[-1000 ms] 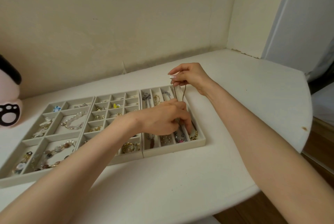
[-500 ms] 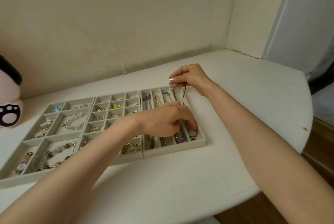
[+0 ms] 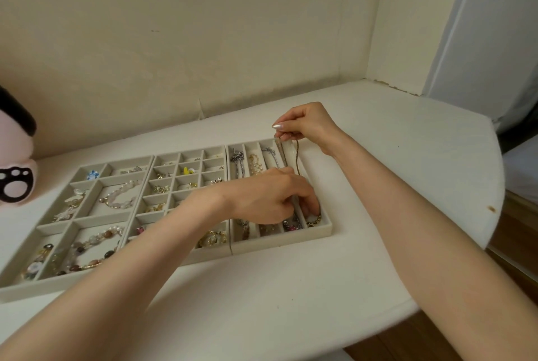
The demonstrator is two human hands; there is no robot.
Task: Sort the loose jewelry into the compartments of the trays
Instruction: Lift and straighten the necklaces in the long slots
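Three beige trays lie side by side on the white table: a left tray (image 3: 43, 282) with bracelets, a middle tray (image 3: 145, 183) of small cells with earrings, and a right tray (image 3: 327, 232) of long slots with necklaces. My right hand (image 3: 305, 124) pinches the top of a thin dark cord necklace (image 3: 297, 156) above the right tray's far end. The cord runs down into the rightmost slot. My left hand (image 3: 270, 197) lies over the tray's near half, fingers curled down on the cord's beaded end (image 3: 314, 219).
A pink and black plush toy (image 3: 14, 168) stands at the far left against the wall. The table's rounded edge (image 3: 492, 215) is to the right, with wooden floor beyond. Bare tabletop lies in front of the trays.
My left hand has slid toward the near end of the rightmost slot. My right hand has lowered slightly with the cord's top end.
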